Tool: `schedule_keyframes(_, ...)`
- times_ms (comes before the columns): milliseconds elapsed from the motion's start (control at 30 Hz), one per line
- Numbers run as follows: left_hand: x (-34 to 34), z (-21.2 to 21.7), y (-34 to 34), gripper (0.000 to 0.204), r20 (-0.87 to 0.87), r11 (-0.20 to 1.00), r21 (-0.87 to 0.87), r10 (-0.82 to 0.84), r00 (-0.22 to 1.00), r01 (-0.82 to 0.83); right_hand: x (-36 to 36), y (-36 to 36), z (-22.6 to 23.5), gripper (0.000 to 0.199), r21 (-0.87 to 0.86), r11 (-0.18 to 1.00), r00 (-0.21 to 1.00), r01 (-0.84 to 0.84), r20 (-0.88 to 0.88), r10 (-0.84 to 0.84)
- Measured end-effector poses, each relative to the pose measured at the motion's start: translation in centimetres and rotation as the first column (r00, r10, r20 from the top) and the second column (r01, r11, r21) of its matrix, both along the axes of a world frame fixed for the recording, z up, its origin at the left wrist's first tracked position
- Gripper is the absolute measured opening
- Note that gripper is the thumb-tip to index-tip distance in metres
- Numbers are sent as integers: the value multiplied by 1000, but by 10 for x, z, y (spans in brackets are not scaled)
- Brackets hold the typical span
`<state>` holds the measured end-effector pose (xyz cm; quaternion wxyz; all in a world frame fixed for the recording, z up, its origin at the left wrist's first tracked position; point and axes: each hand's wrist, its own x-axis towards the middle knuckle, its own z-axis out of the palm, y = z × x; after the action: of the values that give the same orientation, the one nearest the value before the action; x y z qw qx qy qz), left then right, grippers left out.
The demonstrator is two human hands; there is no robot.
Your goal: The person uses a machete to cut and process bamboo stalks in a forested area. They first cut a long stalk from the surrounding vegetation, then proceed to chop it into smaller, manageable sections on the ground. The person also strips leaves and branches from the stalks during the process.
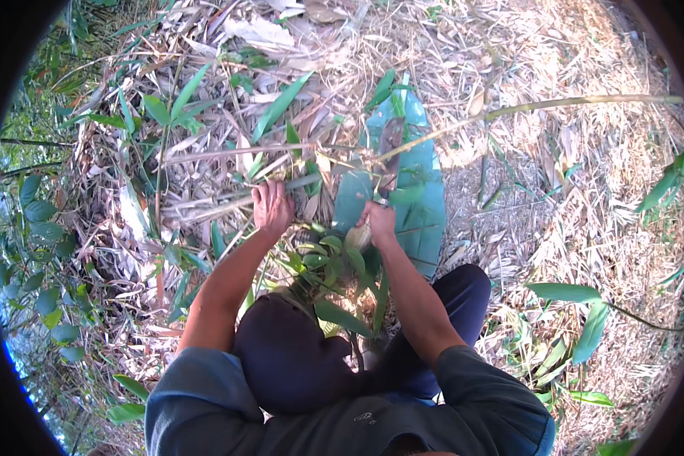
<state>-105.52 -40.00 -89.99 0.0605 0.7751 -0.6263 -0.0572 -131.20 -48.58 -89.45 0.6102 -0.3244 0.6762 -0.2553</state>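
My right hand (378,222) is closed round the pale handle of a large knife (391,148), whose dark blade points away from me over broad green leaves (420,182) on the ground. To its left, my left hand (273,208) has its fingers bent round a thin dry stalk (302,182), which passes out on both sides of the hand. Part of the grip is hidden under the fingers. A long thin yellowish stem (509,111) crosses the far end of the blade from the right. Below the hands, leafy green shoots (328,262) stand between my knees.
Dry bamboo-like leaves and straw (524,220) cover the ground. Denser green undergrowth (49,251) lines the left side. A leafy green sprig (585,304) lies at the right. My bent knees (289,349) are close below my forearms.
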Motion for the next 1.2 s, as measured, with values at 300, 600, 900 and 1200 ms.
schedule_keyframes(300, 11, -2, 2, 42, -15, 995, -97, 20, 1000, -22, -97, -113, 166, 8, -784, 443, 893, 435, 312, -326)
schedule_keyframes(600, 1, -2, 3, 48, -26, 999, -38, 3, 1000, -4, -19, 23, -28, 10, -77, 989, 991, -129, -55, 125)
schedule_keyframes(900, 16, 4, 3, 48, 14, 998, -63, 16, 1000, -15, -126, -122, 149, 9, -761, 449, 876, 468, 468, -118)
schedule_keyframes(1200, 16, 2, 2, 48, 18, 1000, 12, -26, 999, 26, 6, 41, -20, 16, 64, 998, 994, -22, 105, 15)
